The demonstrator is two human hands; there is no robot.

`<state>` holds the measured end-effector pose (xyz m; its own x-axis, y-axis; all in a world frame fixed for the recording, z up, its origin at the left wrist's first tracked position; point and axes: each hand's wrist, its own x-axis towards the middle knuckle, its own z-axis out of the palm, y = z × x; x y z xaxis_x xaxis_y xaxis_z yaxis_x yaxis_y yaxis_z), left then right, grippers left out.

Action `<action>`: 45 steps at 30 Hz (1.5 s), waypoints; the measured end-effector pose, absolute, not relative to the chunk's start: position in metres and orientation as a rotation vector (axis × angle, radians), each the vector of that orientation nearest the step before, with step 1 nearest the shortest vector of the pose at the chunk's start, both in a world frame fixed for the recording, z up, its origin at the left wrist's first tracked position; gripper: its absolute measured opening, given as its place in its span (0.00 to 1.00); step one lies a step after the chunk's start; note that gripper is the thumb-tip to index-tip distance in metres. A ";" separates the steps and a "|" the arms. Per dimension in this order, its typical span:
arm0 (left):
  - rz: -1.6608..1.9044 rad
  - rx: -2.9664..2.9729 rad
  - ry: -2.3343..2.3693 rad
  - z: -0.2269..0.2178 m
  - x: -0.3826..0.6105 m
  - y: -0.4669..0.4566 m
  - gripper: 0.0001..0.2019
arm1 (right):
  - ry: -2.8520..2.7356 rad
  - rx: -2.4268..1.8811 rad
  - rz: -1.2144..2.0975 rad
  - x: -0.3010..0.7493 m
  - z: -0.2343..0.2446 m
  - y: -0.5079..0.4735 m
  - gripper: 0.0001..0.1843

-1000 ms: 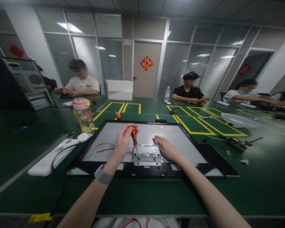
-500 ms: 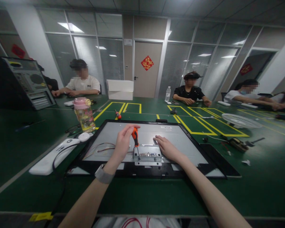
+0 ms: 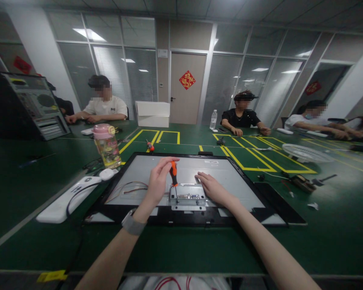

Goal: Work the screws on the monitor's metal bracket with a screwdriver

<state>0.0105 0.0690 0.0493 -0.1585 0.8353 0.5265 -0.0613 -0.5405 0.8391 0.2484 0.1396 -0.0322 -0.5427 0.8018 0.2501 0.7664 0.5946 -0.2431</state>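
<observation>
My left hand (image 3: 157, 180) is closed on an orange and black screwdriver (image 3: 174, 174), held nearly upright with its tip down at the left end of a metal bracket box (image 3: 189, 189). Connector ports show along the box's near side. Lying flat, my right hand (image 3: 213, 187) rests at the right edge of the box with its fingers stretched onto the grey back of a monitor panel (image 3: 236, 181). A black frame surrounds this panel. Thin wires (image 3: 130, 187) run across it to the left of the box.
Left of the panel are a white power strip (image 3: 69, 197) and a pink-lidded bottle (image 3: 105, 147). A black computer case (image 3: 27, 104) stands further left. On the right lie a dark flat slab (image 3: 280, 203) and a white round grille (image 3: 305, 153). Several people sit across the table.
The screwdriver handle has turned and shifted very slightly to the right in my left hand. My right hand stays where it was.
</observation>
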 end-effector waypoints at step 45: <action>1.725 1.531 0.935 0.055 0.014 0.062 0.13 | -2.494 -1.277 0.150 0.248 -0.031 0.139 0.25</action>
<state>0.0144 0.0622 0.0552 -0.1156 0.8357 0.5369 -0.0066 -0.5411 0.8409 0.2480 0.1390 -0.0312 -0.5416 0.8040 0.2453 0.7689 0.5918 -0.2420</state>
